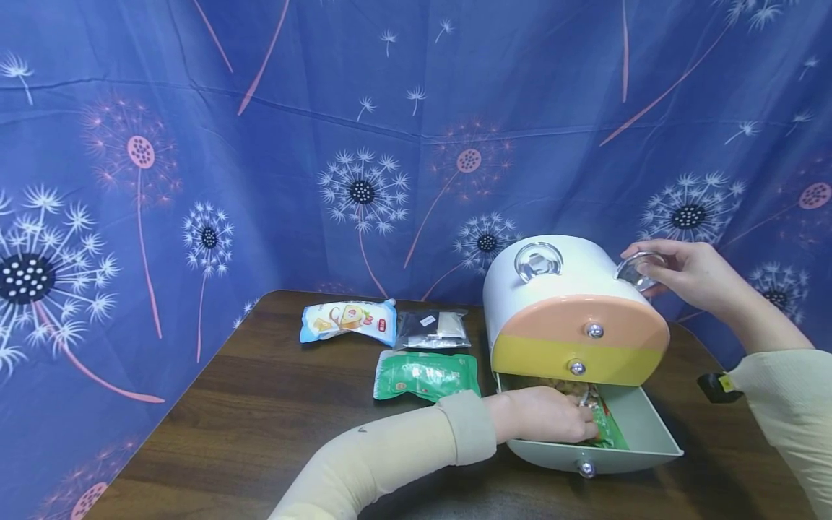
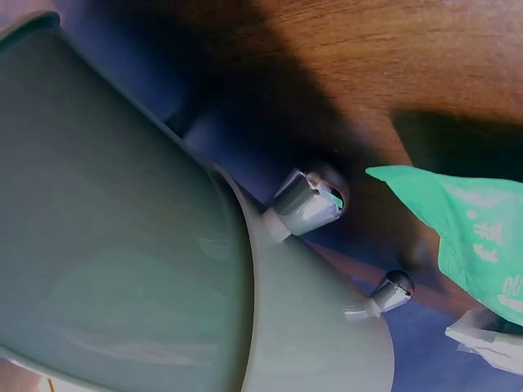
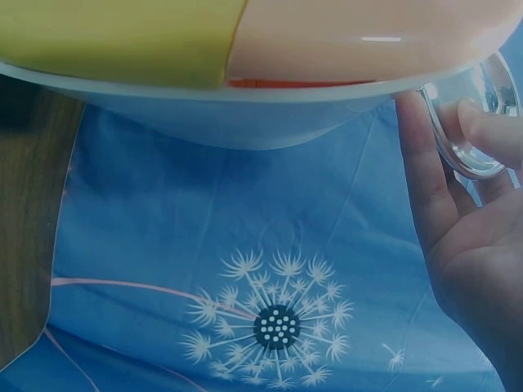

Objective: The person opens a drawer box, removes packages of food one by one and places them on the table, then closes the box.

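Observation:
In the head view my left hand [image 1: 552,414] reaches down into the pulled-out pale green bottom drawer [image 1: 650,426]. Its fingertips are hidden at a green and red packet [image 1: 606,426], so whether they grip it cannot be told. Only a sliver of that hand [image 2: 16,380] shows in the left wrist view, beside the drawer's outer surface [image 2: 122,229]. My right hand [image 1: 698,278] pinches the clear round ear [image 1: 640,271] on the right side of the white rounded box [image 1: 565,271]. The right wrist view shows this hand [image 3: 482,253] with thumb and fingers around the clear ear [image 3: 482,155].
Left of the box lie a white and blue packet [image 1: 349,321], a black packet [image 1: 432,329] and a green packet [image 1: 427,373] on the brown table [image 1: 260,426]. The orange drawer [image 1: 559,318] and yellow drawer [image 1: 533,357] are closed. A blue patterned cloth [image 1: 292,180] hangs behind.

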Demonstrator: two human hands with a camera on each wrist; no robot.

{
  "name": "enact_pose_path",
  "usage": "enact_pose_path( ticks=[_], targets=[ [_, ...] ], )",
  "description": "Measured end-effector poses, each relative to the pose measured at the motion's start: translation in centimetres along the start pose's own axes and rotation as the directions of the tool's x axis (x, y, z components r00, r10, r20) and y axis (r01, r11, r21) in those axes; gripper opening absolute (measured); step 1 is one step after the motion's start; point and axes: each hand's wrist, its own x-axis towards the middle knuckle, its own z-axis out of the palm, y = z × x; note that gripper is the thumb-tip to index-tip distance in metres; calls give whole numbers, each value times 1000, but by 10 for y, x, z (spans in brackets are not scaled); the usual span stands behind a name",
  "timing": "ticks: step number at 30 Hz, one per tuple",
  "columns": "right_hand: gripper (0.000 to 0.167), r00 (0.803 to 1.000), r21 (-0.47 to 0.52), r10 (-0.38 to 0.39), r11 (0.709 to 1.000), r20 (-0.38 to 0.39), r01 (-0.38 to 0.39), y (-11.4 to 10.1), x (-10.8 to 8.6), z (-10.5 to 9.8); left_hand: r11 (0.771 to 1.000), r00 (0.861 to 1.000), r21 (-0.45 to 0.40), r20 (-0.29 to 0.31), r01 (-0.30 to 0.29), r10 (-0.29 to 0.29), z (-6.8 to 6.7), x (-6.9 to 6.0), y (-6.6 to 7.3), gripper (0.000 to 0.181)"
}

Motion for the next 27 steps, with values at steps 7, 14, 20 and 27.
enact_pose_path(
  ticks=[7,14,20,27],
  targets=[
    [36,1000,15,-2,1000,-1,2,0,0,1,990,991,128,-131,59,-42,-2,-7,-1,28],
    [36,1000,13,-13,1000,-17,13,1,0,0,986,971,130,-227,103,-72,-7,-16,-1,28],
    [39,1000,6,-11,1000,-6,11,2,1,-1,986,958,102,-267,132,-101,-13,-23,-3,29],
    [38,1000,-5,0,1000,0,0,1,1,-1,986,949,59,-286,154,-131,-20,-28,-5,31]
  ],
)
